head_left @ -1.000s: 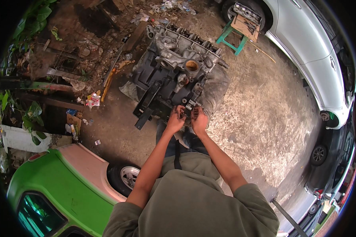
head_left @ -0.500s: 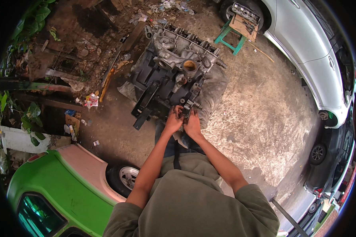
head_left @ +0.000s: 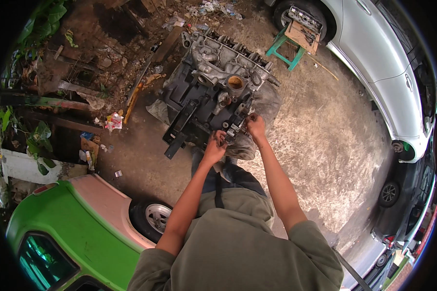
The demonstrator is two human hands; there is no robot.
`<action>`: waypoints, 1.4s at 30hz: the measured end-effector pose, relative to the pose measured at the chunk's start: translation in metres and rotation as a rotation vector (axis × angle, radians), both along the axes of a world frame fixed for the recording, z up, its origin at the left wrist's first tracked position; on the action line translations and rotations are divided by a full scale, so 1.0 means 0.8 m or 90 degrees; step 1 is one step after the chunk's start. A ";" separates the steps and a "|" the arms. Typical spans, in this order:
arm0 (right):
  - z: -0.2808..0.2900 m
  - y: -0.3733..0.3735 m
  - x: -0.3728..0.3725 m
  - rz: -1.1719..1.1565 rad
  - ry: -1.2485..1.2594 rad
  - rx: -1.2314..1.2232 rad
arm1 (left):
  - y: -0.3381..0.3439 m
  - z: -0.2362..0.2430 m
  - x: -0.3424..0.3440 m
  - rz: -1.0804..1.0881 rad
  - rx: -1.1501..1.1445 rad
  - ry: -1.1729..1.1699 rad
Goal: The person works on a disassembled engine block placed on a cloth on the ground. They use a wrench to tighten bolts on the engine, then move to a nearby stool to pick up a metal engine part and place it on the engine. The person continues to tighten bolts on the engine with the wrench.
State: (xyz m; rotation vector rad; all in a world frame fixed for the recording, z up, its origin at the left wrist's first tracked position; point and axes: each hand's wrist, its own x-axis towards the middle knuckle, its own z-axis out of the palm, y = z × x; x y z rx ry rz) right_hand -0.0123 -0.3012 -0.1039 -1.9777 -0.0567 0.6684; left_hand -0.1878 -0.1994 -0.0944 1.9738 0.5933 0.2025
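Note:
A dark, greasy engine block (head_left: 213, 92) lies on the concrete ground (head_left: 315, 145) in front of me. My left hand (head_left: 213, 149) and my right hand (head_left: 255, 127) both grip a small dark metal bracket (head_left: 233, 128) at the block's near end. The fingers of both hands are curled around that part. My forearms reach forward from my olive-green sweatshirt at the bottom of the view. How the part sits against the block is hidden by my hands.
A green and pink car (head_left: 73, 223) with a wheel (head_left: 153, 218) stands at lower left. A white car (head_left: 374, 53) stands at right. A green stool (head_left: 289, 41) carries another engine part. Scrap, planks and plants (head_left: 39, 136) fill the left side.
My hands have spread slightly apart on the part and shifted a little toward the engine block; the right hand now sits higher and further right than before.

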 end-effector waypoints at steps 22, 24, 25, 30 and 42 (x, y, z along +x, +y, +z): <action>0.042 -0.053 -0.114 0.029 -0.256 0.147 | 0.001 0.006 0.002 -0.008 0.007 0.065; 0.046 -0.052 -0.118 0.014 -0.239 0.137 | 0.001 0.006 0.002 -0.010 -0.005 0.072; 0.048 -0.052 -0.122 -0.001 -0.222 0.129 | 0.001 0.007 0.002 -0.013 -0.011 0.063; 0.048 -0.053 -0.125 -0.057 -0.223 0.132 | 0.001 0.015 0.001 -0.019 -0.023 0.098; 0.050 -0.040 -0.139 -0.098 -0.180 0.171 | 0.000 0.013 -0.001 -0.016 0.005 0.061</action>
